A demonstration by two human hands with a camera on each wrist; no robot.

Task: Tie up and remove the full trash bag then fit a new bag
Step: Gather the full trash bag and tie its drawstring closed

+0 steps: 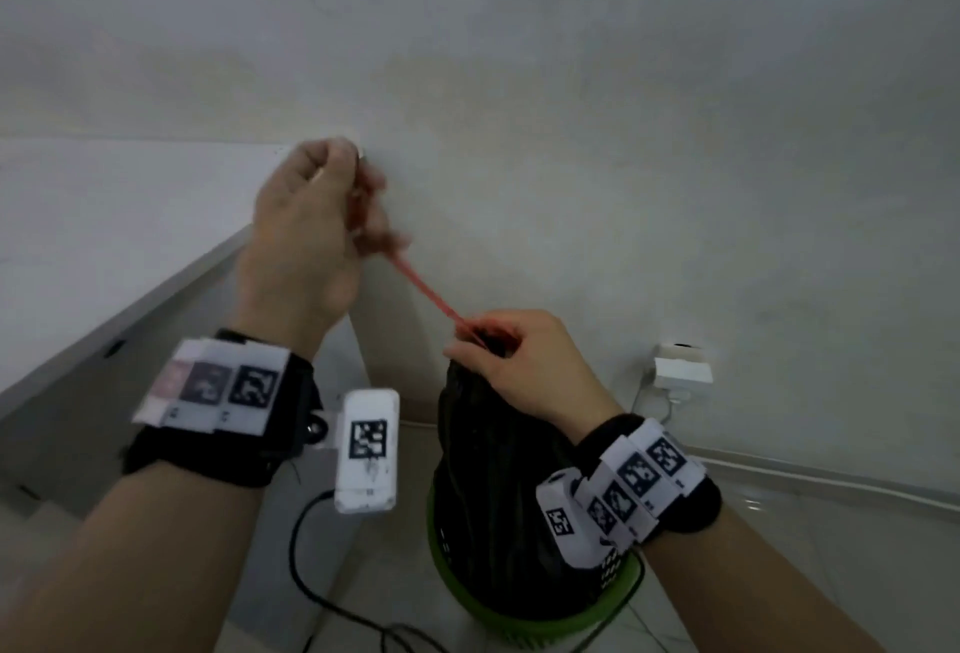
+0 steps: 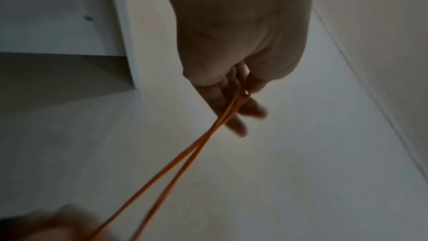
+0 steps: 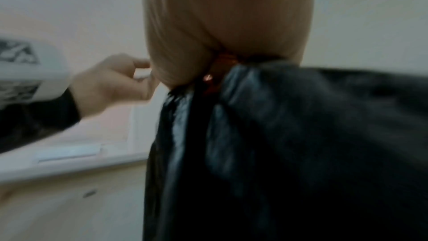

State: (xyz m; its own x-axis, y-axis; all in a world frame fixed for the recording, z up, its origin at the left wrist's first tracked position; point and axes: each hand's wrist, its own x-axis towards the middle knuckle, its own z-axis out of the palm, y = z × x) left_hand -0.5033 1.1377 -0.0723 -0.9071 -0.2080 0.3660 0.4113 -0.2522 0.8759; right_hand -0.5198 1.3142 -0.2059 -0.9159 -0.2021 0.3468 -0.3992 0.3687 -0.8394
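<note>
Tying only half done: black trash bag [image 1: 498,476] gathered at the neck but not yet out of the green bin [image 1: 524,616], just below the right hand [image 1: 524,366], fingers [image 1: 470,348] pinching the neck. Red drawstring [image 1: 426,291] stretched tight up to the left hand [image 1: 306,237], fingers [image 2: 231,109] curled round its loop. Left to do, judging from this: finishing the knot, lifting the bag out, fitting a new bag, none visible here.

No readable text anywhere; the wrist bands [image 1: 223,387] carry only black-and-white square marker patterns.
</note>
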